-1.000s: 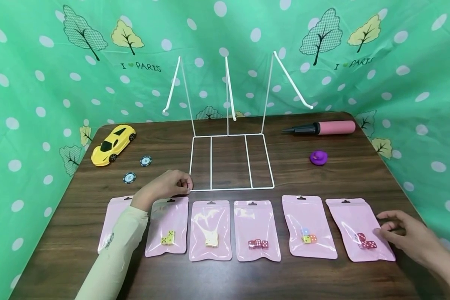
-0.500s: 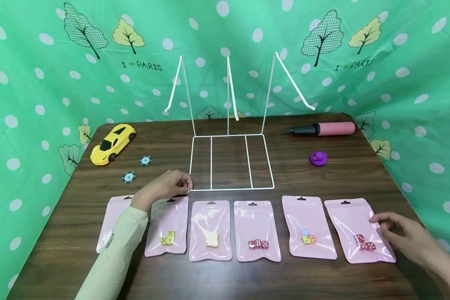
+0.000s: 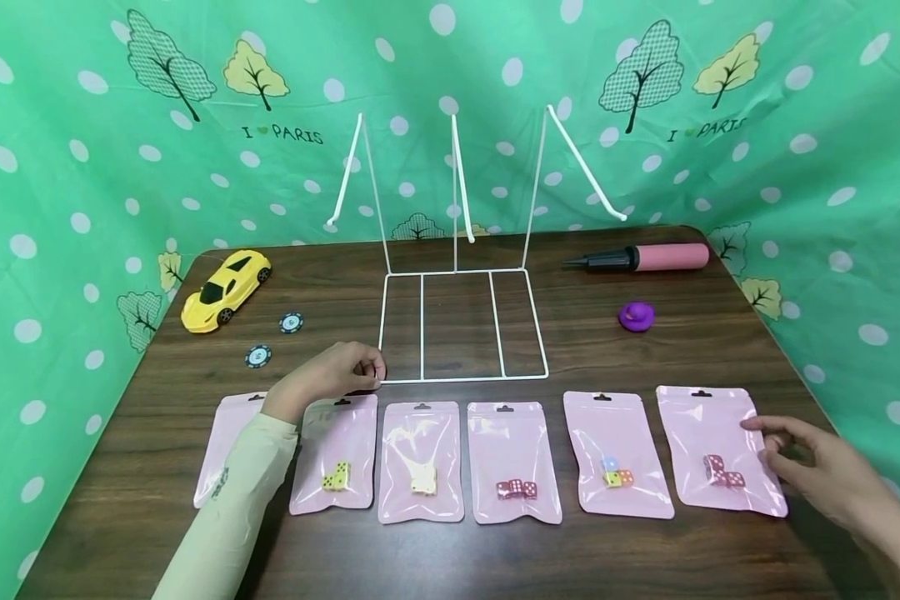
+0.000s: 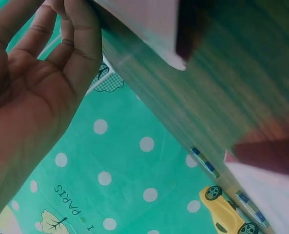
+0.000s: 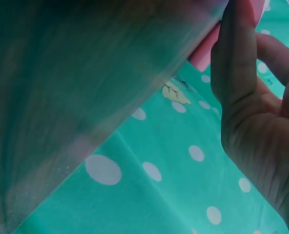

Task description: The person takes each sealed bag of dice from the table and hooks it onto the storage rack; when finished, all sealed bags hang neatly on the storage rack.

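Note:
At the front left corner of the white wire display rack [image 3: 465, 380], my left hand [image 3: 330, 369] has its fingers curled and holds the wire. Three bare prongs rise at the rack's back. Before it lie several glossy pink zip bags with hang holes, holding small dice. My right hand [image 3: 821, 467] touches the rightmost pink bag [image 3: 708, 425], which has red dice [image 3: 722, 471] inside. Its index finger and thumb rest apart on the bag's right side. The left forearm partly covers the leftmost pink bag [image 3: 221, 425]. Both hands also show in their wrist views.
A yellow toy car [image 3: 227, 290] and two poker chips [image 3: 258, 356] lie at the left. On the right are a purple rubber duck [image 3: 636, 316] and a pink and black hand pump [image 3: 671, 257]. A green dotted curtain [image 3: 487, 58] surrounds the table.
The rightmost bag has slid slightly away from the person and turned straighter. My right hand's index finger has moved left onto it. The left hand stays at the rack corner.

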Demonstrator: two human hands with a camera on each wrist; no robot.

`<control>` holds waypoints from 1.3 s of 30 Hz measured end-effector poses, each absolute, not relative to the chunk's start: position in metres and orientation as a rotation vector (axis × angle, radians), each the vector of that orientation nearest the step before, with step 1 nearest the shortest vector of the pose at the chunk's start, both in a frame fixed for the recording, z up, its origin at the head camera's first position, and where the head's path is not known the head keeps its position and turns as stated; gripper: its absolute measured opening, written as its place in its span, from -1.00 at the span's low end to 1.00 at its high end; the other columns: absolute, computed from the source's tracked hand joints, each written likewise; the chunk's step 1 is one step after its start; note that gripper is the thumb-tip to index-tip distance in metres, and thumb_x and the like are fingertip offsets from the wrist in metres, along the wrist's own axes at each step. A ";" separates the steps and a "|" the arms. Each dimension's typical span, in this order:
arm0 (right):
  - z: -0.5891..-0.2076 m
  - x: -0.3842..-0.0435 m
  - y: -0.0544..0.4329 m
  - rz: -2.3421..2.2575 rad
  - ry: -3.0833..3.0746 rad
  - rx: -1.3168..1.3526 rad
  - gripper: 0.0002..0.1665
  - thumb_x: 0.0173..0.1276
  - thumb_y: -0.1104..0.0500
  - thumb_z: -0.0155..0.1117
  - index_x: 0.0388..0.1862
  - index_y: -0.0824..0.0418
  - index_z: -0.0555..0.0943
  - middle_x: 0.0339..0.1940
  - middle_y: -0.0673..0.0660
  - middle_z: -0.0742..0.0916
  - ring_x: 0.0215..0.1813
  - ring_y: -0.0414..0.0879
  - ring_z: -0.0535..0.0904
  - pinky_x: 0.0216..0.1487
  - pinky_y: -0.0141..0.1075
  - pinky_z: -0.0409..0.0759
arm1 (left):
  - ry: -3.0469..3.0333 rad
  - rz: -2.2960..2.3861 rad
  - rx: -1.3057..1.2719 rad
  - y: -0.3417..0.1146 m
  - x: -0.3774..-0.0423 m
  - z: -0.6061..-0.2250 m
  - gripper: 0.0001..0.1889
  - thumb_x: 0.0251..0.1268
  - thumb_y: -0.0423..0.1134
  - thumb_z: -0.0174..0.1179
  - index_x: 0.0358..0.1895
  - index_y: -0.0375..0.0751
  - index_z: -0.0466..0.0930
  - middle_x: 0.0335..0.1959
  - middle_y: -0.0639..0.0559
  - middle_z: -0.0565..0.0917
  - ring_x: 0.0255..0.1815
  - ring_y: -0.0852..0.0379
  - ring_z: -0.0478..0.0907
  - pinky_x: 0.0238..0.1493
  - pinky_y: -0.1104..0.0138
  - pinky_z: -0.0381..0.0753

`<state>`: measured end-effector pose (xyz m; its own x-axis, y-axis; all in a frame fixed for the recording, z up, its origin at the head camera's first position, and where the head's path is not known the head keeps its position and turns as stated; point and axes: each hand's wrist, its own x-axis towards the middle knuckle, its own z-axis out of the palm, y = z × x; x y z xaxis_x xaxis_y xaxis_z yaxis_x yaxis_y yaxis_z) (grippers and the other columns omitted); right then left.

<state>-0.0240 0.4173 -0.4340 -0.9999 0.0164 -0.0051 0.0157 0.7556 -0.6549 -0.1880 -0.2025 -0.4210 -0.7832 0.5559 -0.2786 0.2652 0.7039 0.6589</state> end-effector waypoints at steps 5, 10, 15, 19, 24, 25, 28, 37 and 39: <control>-0.426 -0.027 0.415 0.950 -2.910 0.001 -0.52 0.40 0.50 0.29 0.01 -0.08 0.71 -0.31 -0.22 0.55 -0.34 -0.45 0.42 -0.42 -0.43 0.32 | 2.442 0.845 0.640 -0.202 -0.188 -0.420 -0.91 0.53 -0.45 0.28 -0.20 -0.20 0.69 -0.46 0.08 0.56 -0.45 0.18 0.45 -0.30 0.27 0.49; -0.415 -0.030 0.410 0.843 -2.872 0.005 -0.69 0.40 0.48 0.30 0.07 0.28 0.64 -0.25 -0.31 0.55 -0.26 -0.52 0.36 -0.30 -0.57 0.28 | 2.438 0.845 0.648 -0.202 -0.189 -0.419 -0.91 0.53 -0.45 0.28 -0.19 -0.20 0.69 -0.46 0.09 0.55 -0.45 0.19 0.45 -0.29 0.27 0.49; -0.405 -0.027 0.401 0.906 -2.804 0.021 -0.62 0.38 0.54 0.24 0.09 0.23 0.61 -0.18 -0.50 0.49 -0.27 -0.59 0.41 -0.38 -0.58 0.39 | 2.435 0.842 0.648 -0.203 -0.189 -0.418 -0.91 0.53 -0.44 0.28 -0.19 -0.19 0.69 -0.46 0.09 0.56 -0.45 0.19 0.46 -0.28 0.28 0.50; -0.397 -0.026 0.394 0.930 -2.765 0.040 -0.46 0.34 0.58 0.21 0.11 0.04 0.61 -0.20 -0.54 0.48 -0.31 -0.61 0.46 -0.43 -0.59 0.42 | 2.434 0.841 0.635 -0.203 -0.189 -0.417 -0.91 0.53 -0.45 0.28 -0.19 -0.20 0.69 -0.45 0.08 0.57 -0.44 0.18 0.46 -0.28 0.27 0.50; -0.388 -0.028 0.385 1.005 -2.696 0.105 -0.25 0.29 0.65 0.19 0.16 -0.15 0.60 -0.15 -0.54 0.53 -0.25 -0.67 0.49 -0.33 -0.70 0.45 | 2.444 0.843 0.633 -0.204 -0.188 -0.418 -0.92 0.54 -0.44 0.29 -0.18 -0.20 0.69 -0.44 0.07 0.57 -0.42 0.17 0.46 -0.27 0.26 0.50; -0.387 -0.027 0.382 1.021 -2.689 0.114 -0.22 0.30 0.66 0.18 0.17 -0.18 0.60 -0.13 -0.55 0.54 -0.24 -0.68 0.49 -0.31 -0.71 0.45 | 2.444 0.843 0.631 -0.204 -0.188 -0.418 -0.92 0.54 -0.44 0.29 -0.18 -0.20 0.69 -0.44 0.07 0.57 -0.43 0.17 0.46 -0.28 0.26 0.50; -0.382 -0.027 0.374 1.072 -2.667 0.139 -0.20 0.30 0.67 0.19 0.21 -0.15 0.62 -0.08 -0.53 0.55 -0.19 -0.71 0.51 -0.26 -0.74 0.48 | 2.444 0.844 0.632 -0.204 -0.187 -0.419 -0.92 0.54 -0.43 0.29 -0.19 -0.19 0.69 -0.44 0.08 0.57 -0.42 0.17 0.46 -0.28 0.26 0.50; -0.367 -0.030 0.336 1.162 -2.600 0.274 -0.31 0.23 0.71 0.19 0.25 0.20 0.63 -0.03 -0.44 0.60 -0.20 -0.65 0.55 -0.38 -0.65 0.49 | 2.440 0.854 0.622 -0.203 -0.187 -0.420 -0.91 0.54 -0.43 0.30 -0.20 -0.18 0.69 -0.45 0.07 0.56 -0.43 0.17 0.46 -0.28 0.26 0.50; -0.364 -0.031 0.327 1.159 -2.564 0.328 -0.32 0.17 0.74 0.18 0.21 0.28 0.63 -0.03 -0.38 0.60 -0.20 -0.62 0.54 -0.32 -0.69 0.50 | 2.442 0.854 0.628 -0.203 -0.187 -0.421 -0.90 0.53 -0.44 0.29 -0.20 -0.18 0.69 -0.44 0.07 0.57 -0.43 0.17 0.46 -0.28 0.26 0.50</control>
